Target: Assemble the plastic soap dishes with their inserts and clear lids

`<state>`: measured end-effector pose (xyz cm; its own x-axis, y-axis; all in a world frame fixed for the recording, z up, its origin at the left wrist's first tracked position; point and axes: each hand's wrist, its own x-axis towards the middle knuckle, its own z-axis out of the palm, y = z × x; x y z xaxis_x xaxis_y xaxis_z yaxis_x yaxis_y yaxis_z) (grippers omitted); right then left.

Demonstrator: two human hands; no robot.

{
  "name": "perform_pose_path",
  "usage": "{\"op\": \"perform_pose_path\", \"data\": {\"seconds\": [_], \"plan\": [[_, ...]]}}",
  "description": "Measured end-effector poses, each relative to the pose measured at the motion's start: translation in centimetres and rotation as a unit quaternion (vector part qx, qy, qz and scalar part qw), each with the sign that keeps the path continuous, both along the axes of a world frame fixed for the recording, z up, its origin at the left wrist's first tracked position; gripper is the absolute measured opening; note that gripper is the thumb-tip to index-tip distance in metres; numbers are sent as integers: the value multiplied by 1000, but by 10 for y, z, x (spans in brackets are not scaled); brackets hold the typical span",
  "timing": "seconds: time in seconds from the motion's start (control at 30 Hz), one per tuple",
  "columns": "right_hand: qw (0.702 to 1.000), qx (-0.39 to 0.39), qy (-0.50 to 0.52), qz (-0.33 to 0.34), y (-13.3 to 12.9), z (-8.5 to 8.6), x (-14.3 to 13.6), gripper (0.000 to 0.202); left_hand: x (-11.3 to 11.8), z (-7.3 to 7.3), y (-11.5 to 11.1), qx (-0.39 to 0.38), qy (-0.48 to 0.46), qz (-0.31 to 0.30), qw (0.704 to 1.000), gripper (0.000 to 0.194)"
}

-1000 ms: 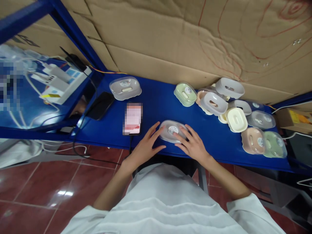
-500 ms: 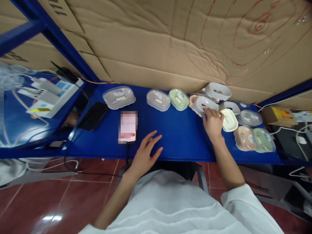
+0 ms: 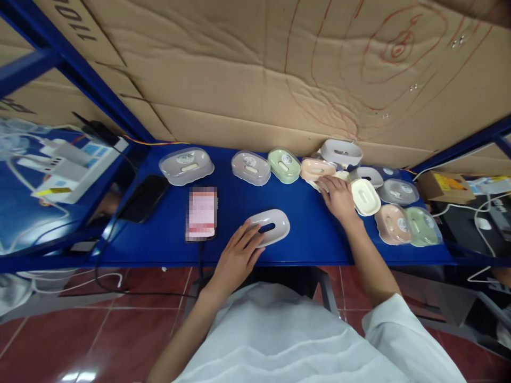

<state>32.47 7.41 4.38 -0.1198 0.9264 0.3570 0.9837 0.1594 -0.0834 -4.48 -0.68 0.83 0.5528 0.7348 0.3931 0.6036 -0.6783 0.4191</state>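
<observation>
A whitish oval soap dish tray (image 3: 281,225) with a long slot lies on the blue table in front of me. My left hand (image 3: 238,252) has its fingers over the tray's left end, with the thumb at the near edge. To the right, my right hand (image 3: 338,198) reaches into a group of soap dish parts, its fingertips bent down and partly hidden. Just left of those fingertips is a peach soap dish (image 3: 315,168). A cream dish base (image 3: 365,197) lies right beside the hand, and a white dish piece (image 3: 341,152) stands behind.
Lidded soap dishes in grey (image 3: 187,166), mauve (image 3: 250,167) and green (image 3: 284,165) line the back. Peach (image 3: 393,224) and green (image 3: 423,226) ones sit at right. A cabled phone (image 3: 202,214) and a black phone (image 3: 144,198) lie left. Cardboard (image 3: 223,69) walls the back.
The whitish slotted tray, under my right hand at the group before, now lies by my left hand, whose fingers have come onto it. My right hand is back at the group, over other parts.
</observation>
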Motion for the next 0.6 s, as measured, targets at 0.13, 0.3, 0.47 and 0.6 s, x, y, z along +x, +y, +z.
{"op": "perform_pose_path", "data": {"seconds": [0.13, 0.3, 0.47, 0.6], "plan": [[1000, -18, -12, -9, 3, -18, 1, 45, -5, -2, -5, 14, -40, 35, 998, 37], [997, -62, 34, -28, -23, -22, -8, 38, -1, 3, 0, 3, -86, 44, 995, 41], [979, -128, 75, 143, -71, -10, -32, 32, 7, 11, 8, -1, -115, 24, 993, 41], [962, -100, 144, 208, -103, -11, -52, 29, 19, 9, 18, -20, -93, -25, 995, 37]]}}
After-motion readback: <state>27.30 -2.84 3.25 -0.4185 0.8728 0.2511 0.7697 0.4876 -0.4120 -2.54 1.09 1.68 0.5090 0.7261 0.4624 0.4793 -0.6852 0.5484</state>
